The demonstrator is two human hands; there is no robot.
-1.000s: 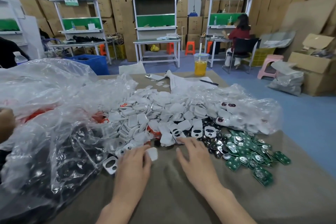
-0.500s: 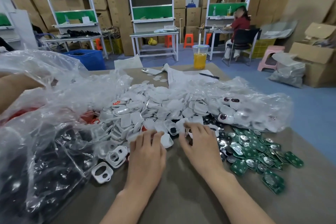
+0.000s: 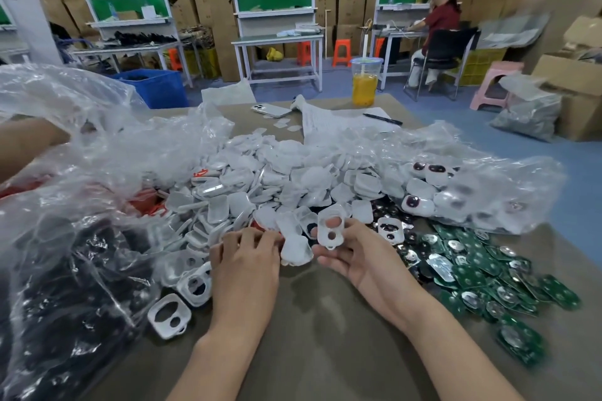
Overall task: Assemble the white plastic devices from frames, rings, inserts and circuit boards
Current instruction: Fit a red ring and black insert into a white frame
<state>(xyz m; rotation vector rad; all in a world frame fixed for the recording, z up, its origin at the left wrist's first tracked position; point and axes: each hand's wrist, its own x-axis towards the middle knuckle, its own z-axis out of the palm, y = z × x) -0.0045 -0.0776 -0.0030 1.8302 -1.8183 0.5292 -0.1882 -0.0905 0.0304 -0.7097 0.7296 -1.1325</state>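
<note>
**Frame up in the right hand, left hand in the pile**

Hands are both at the near edge of the heap. The right hand [image 3: 361, 257] pinches a white frame [image 3: 331, 230] upright between thumb and fingers, two of its fingers showing through the two openings. The left hand [image 3: 246, 265] lies palm down, fingers curled onto a white shell [image 3: 294, 251] at the pile's edge; whether it truly grips it, I cannot tell. More frames [image 3: 169, 316] lie loose on the desk [image 3: 319, 335] to the left, beside a clear bag [image 3: 65, 238] of dark parts. Green circuit boards [image 3: 482, 273] spread to the right, just beside the white pile [image 3: 260, 179]. Farther back stand a cup of orange drink [image 3: 365, 81], a phone [image 3: 270, 110] and a pen [image 3: 382, 119]. No writing is legible anywhere; the green sign on the far shelf is too blurred.
</note>
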